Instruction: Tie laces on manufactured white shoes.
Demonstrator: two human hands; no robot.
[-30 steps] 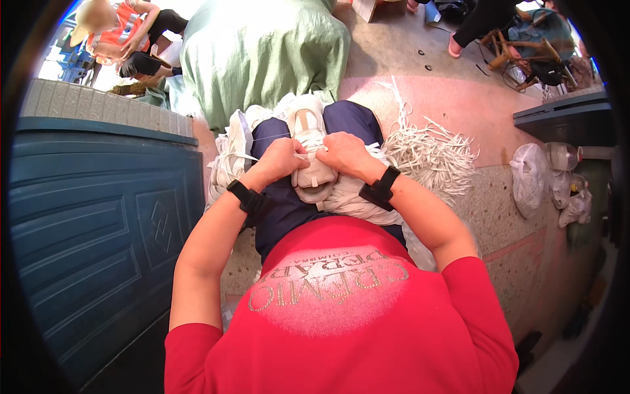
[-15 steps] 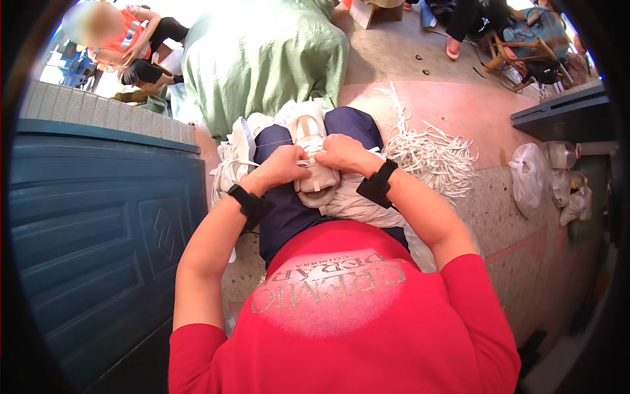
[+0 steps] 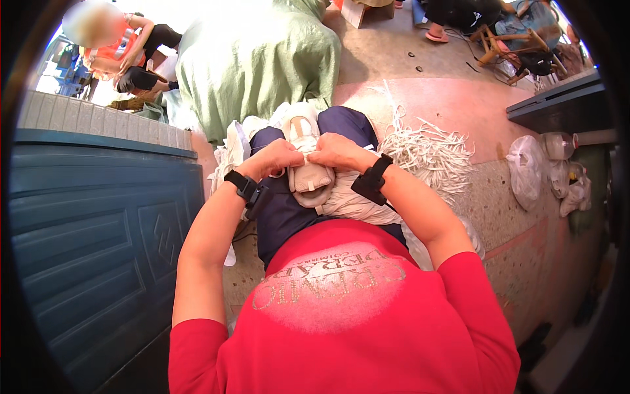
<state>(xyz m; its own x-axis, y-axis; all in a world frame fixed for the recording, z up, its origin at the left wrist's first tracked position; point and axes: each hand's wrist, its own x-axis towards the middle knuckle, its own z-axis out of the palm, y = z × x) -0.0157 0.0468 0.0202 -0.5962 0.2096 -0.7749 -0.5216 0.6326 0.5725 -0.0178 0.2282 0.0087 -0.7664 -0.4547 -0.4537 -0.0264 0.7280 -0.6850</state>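
A pale beige shoe upper [image 3: 310, 172] is shown at the centre of the frame, resting on the lap over dark blue trousers [image 3: 282, 213]. It is gripped from both sides: the left hand [image 3: 279, 159] is closed on its left edge and the right hand [image 3: 336, 151] is closed on its right edge, fingers curled, thumbs pressed toward the midline. A black wrist strap [image 3: 241, 187] is worn on the left forearm and a matching strap [image 3: 372, 180] on the right.

For the step in hand, judged to be the working of the upper's top edge, the piece is best kept flat against the thighs, tension being shared evenly between the two hands so that the material is not skewed; the fingertips should be kept near the seam being worked. What the fingers do at the seam itself cannot be made out.

A heap of white strips [image 3: 426, 154] is seen right of centre, lying on the speckled stone floor [image 3: 492, 197]. A pale green cloth [image 3: 262, 62] is draped at upper centre. A dark blue panelled door [image 3: 92, 236] fills the left of the frame. Tied plastic bags [image 3: 548, 171] lie at the right edge, and another person [image 3: 125, 59] is seated at upper left.
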